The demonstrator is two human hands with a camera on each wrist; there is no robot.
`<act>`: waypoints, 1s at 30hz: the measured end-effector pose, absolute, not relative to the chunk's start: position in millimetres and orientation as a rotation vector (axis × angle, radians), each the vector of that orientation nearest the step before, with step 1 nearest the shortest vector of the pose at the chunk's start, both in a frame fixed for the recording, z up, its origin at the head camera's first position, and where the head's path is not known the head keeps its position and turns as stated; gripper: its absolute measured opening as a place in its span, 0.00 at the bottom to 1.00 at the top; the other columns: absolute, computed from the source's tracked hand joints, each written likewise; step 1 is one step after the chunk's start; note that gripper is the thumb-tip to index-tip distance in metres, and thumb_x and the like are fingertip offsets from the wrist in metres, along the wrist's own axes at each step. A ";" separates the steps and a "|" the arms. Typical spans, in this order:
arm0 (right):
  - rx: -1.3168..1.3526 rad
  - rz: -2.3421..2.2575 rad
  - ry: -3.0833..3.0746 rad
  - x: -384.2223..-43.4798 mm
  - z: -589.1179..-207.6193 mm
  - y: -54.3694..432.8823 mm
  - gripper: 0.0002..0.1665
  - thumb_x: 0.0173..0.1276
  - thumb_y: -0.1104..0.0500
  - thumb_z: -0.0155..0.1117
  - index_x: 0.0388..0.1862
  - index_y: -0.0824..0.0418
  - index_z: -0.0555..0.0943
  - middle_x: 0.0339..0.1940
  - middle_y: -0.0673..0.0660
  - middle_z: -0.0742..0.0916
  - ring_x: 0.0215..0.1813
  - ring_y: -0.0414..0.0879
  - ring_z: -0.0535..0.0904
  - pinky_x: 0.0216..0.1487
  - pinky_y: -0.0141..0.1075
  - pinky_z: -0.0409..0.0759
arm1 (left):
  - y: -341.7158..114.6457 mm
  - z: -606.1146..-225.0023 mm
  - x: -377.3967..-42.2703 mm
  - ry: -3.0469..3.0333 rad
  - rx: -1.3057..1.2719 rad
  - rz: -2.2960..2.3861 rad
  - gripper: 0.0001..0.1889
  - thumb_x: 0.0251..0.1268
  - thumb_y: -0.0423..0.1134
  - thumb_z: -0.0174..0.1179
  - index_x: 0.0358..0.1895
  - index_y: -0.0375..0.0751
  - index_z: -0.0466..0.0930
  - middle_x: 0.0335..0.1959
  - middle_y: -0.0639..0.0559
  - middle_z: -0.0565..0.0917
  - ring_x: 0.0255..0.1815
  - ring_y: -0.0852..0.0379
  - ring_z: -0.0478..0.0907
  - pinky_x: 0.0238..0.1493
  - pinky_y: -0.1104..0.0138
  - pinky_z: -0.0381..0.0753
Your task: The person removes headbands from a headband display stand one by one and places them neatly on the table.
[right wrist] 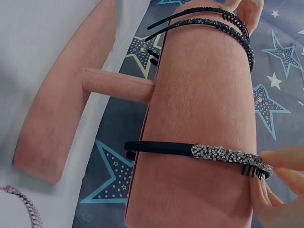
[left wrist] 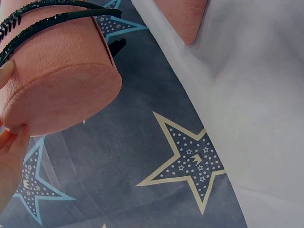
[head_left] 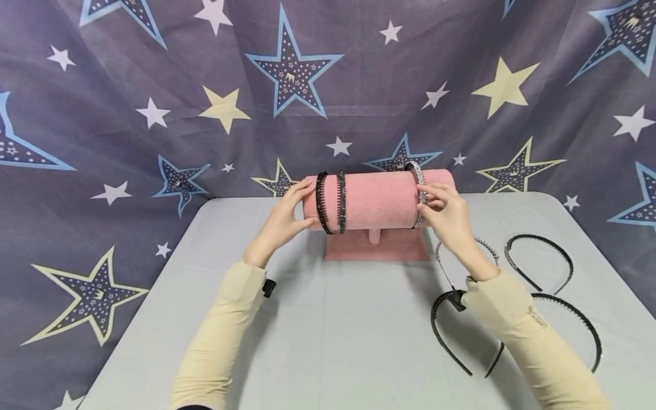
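Note:
A pink cylindrical headband stand (head_left: 379,199) stands on the table. My left hand (head_left: 279,222) grips its left end, fingers on top and thumb lower down; in the left wrist view, fingertips touch the round end face. Close by, two black headbands (head_left: 321,202) with dark sparkles sit side by side around the roll. Toward the other end, a headband with silver rhinestones (right wrist: 218,153) goes around the roll, its black band and comb teeth visible in the right wrist view. My right hand (head_left: 451,216) pinches this silver headband between thumb and fingers.
Several loose headbands lie right of the stand: a black one (head_left: 568,256) farther back, a pinkish toothed one (head_left: 489,247) partly under my right wrist, and black ones (head_left: 594,330) nearer the front. Behind the white table (head_left: 359,341) hangs a star-patterned cloth (head_left: 369,91).

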State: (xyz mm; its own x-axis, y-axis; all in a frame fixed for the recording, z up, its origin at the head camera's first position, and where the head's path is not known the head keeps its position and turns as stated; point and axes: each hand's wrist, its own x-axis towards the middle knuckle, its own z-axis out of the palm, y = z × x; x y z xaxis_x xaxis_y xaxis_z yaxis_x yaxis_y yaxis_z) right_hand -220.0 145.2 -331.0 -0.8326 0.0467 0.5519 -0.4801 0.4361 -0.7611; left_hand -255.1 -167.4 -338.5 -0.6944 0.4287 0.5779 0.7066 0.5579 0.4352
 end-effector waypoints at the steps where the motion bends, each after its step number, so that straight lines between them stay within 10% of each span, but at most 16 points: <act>1: 0.364 1.402 -2.186 -219.7 -330.8 146.2 0.21 0.49 0.78 0.58 0.46 0.74 0.77 0.44 0.66 0.77 0.36 0.45 0.75 0.38 0.17 0.74 | -167.4 -338.4 -255.0 -2.387 -0.921 -0.931 0.34 0.41 0.26 0.67 0.58 0.30 0.66 0.61 0.41 0.64 0.64 0.48 0.58 0.65 0.63 0.57; 30: 0.293 1.429 -2.162 -212.4 -324.7 173.0 0.20 0.50 0.78 0.58 0.45 0.76 0.76 0.44 0.65 0.75 0.37 0.34 0.72 0.43 0.21 0.75 | -167.7 -338.5 -254.3 -2.380 -0.932 -0.937 0.34 0.42 0.27 0.67 0.58 0.29 0.66 0.61 0.39 0.64 0.64 0.46 0.58 0.65 0.62 0.57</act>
State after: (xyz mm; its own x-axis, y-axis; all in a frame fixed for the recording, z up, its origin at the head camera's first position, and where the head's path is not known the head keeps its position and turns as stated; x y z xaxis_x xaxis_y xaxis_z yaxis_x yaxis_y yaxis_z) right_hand -212.4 173.0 -324.7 -0.8377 0.1053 0.5359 -0.4516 0.4183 -0.7881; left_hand -254.3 -167.7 -338.5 -0.6890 0.4323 0.5816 0.7129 0.5490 0.4364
